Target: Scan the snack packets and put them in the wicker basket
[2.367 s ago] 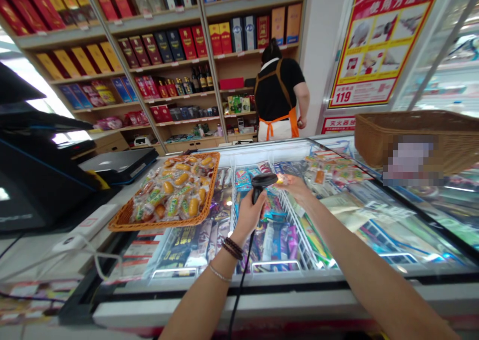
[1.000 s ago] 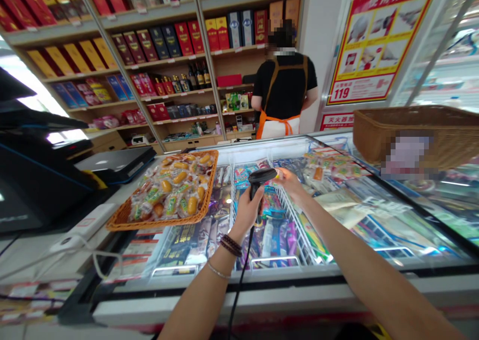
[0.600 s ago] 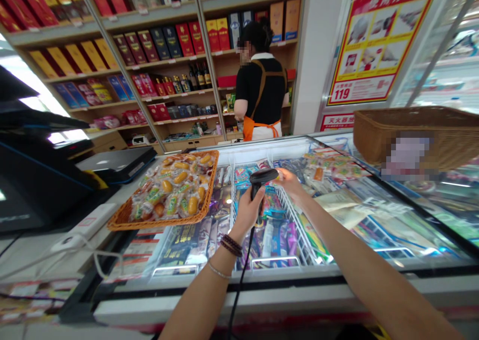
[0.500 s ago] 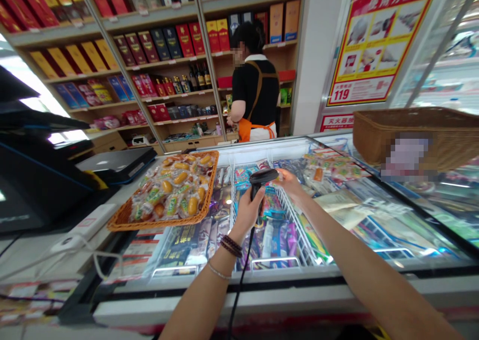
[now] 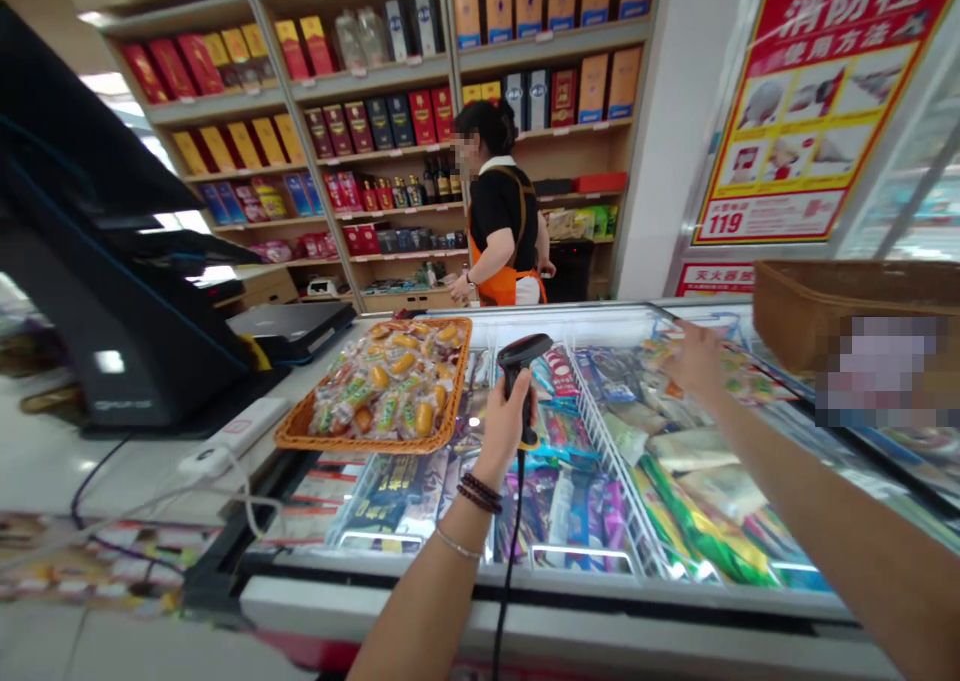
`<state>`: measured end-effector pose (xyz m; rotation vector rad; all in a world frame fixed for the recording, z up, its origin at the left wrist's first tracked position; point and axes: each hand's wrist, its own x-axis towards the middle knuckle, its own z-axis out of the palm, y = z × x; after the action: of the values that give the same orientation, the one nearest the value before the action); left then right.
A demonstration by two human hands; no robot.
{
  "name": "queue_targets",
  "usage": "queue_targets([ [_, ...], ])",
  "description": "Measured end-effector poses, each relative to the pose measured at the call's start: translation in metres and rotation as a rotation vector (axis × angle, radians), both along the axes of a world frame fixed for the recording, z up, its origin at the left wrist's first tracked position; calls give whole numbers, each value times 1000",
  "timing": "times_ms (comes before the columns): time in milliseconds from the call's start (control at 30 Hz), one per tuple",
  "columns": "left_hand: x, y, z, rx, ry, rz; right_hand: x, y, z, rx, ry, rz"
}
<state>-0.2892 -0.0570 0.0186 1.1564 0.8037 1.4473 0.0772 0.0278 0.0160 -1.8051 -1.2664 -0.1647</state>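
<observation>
A black handheld scanner [image 5: 524, 353] with a hanging cable is gripped by my left hand [image 5: 507, 421], above the glass top of a display freezer [image 5: 360, 616]. Bracelets circle the left wrist. My right hand [image 5: 697, 361] reaches out over the right side of the freezer, near some small wrapped packets [image 5: 750, 376]. That hand is blurred, and whether it holds anything cannot be made out. Left of the scanner, an orange wicker tray [image 5: 300, 439] holds several wrapped yellow snacks [image 5: 403, 363]. Colourful packages and white wire baskets show under the glass.
A brown basket [image 5: 787, 311] stands at the right. On the left are a black register [image 5: 127, 311], a flat black device [image 5: 292, 329] and a white power strip [image 5: 232, 441] with cables. Beyond the freezer, a person [image 5: 499, 211] in an orange apron stands before shelves [image 5: 390, 151].
My right hand has moved away from the scanner to the right, over the wrapped packets. The view has shifted, and the person behind has turned with an arm now extended. The scanner stays in my left hand.
</observation>
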Motion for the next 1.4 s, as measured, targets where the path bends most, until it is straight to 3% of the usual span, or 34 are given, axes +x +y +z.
queue_targets([
  [100,-15,1,7,-2,-35,44,-10,11,0,52,-176,-9],
  [167,-32,-1,14,12,-47,76,-40,22,-3,94,-222,98],
  [267,-69,-7,27,37,-34,164,-114,41,-4,98,-207,350],
  [433,-147,-15,43,51,16,381,-271,67,9,81,-155,749],
  [567,-194,-19,39,50,12,540,-382,69,21,71,-283,1023],
  [633,-206,-22,32,38,13,563,-419,64,25,23,-408,1133],
  [700,-213,-23,24,24,18,565,-439,58,29,-62,-536,1156],
  [867,-212,-22,15,-28,-22,573,-431,48,36,-167,-675,1043],
  [1000,-201,-23,19,-20,-24,574,-407,46,37,-160,-583,1096],
  [1100,-189,-26,25,3,-26,554,-392,45,33,-84,-243,1174],
  [1200,-171,-30,30,22,-35,486,-365,41,21,-11,253,1172],
  [1300,-140,-30,31,20,-9,372,-316,28,-3,-98,699,1119],
  [1400,-96,-24,22,-2,10,181,-251,6,-29,-271,914,1086],
])
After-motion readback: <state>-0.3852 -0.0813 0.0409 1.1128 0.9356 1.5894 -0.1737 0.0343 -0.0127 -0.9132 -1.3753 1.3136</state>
